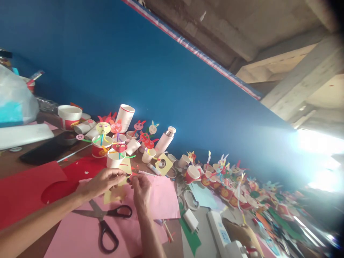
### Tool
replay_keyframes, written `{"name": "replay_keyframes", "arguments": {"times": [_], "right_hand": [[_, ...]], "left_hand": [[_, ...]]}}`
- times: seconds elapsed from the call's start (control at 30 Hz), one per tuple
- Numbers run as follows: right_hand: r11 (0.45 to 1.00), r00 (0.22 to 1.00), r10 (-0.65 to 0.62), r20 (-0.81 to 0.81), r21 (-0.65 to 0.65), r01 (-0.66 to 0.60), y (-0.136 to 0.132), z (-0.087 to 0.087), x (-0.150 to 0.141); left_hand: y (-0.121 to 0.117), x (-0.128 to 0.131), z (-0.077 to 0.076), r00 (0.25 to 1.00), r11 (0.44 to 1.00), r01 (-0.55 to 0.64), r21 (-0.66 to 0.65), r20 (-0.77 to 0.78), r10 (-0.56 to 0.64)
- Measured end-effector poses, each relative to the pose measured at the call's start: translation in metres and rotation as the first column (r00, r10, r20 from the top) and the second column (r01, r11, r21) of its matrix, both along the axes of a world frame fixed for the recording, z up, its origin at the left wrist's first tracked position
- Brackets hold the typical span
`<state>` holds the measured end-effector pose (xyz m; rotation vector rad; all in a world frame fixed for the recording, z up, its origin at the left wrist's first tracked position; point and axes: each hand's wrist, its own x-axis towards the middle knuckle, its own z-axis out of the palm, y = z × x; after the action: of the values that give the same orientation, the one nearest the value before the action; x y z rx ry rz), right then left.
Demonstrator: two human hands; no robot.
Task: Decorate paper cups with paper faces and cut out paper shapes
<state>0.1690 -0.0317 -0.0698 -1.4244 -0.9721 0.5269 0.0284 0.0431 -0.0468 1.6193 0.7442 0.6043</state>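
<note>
My left hand point(103, 182) and my right hand point(141, 190) meet above a pink paper sheet point(161, 199), their fingertips pinching a small piece of red and yellow paper point(128, 177). Cut yellow card point(115, 194) lies under my left hand. Black-handled scissors point(105, 222) rest open on pink paper below my hands, touching neither. Just beyond my fingers stands a red-and-white paper cup craft point(115, 157) with a red paper face and coloured strips. The picture is strongly tilted.
A red paper sheet point(27, 190) lies left of my hands. Several paper-cup crafts point(223, 186) stand in a row along the blue wall point(134, 71). A white bottle point(164, 141), a dark phone point(45, 152), a plastic bag point(16, 100) and a white charger point(190, 220) sit around the table.
</note>
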Motion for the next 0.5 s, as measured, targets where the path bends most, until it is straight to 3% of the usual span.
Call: {"name": "replay_keyframes", "arguments": {"times": [0.1, 0.2, 0.5], "right_hand": [[1.0, 0.999, 0.011, 0.031, -0.013, -0.01, 0.0, -0.006, -0.004], [0.999, 0.998, 0.022, 0.05, -0.029, -0.02, -0.001, -0.009, -0.007], [0.997, 0.997, 0.024, 0.069, -0.074, -0.019, 0.0, -0.015, -0.011]], "left_hand": [[0.0, 0.004, -0.018, 0.991, 0.994, 0.102, -0.037, 0.088, -0.099], [0.002, 0.006, -0.025, 0.987, 0.991, 0.112, -0.07, 0.119, -0.103], [-0.001, 0.002, -0.016, 0.998, 0.999, 0.032, -0.02, 0.047, -0.031]]}}
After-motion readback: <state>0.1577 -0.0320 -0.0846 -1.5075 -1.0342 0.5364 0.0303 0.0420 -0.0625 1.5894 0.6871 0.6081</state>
